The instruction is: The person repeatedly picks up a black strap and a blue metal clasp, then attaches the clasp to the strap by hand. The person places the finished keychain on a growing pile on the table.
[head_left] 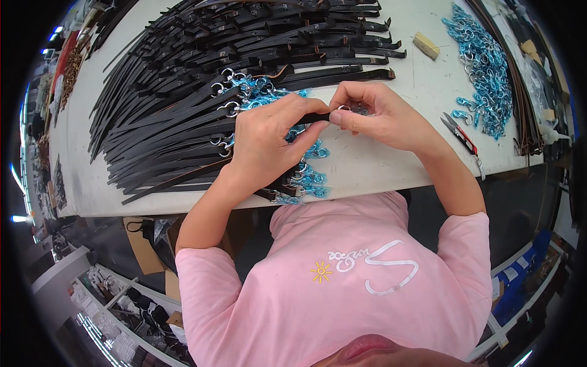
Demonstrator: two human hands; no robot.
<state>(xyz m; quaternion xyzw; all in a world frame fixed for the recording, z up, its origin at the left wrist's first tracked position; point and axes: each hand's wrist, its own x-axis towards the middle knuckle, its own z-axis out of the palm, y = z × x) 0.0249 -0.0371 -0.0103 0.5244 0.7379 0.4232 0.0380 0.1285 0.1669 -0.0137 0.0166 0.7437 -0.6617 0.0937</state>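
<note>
On the white table [379, 165]: one large fanned pile of black straps [202, 79], too many to count; two heaps of blue-wrapped chain clips, one under the hands [306, 177], one at the far right [486, 67]; one thread snip [460, 133]; one tan block [426, 46]. Left hand [269, 144] is clenched around one black strap end [318, 116], held just above the near table edge. Right hand [376, 113] pinches a small metal ring [344, 108] at that strap's tip between thumb and forefinger, fingers nearly closed.
</note>
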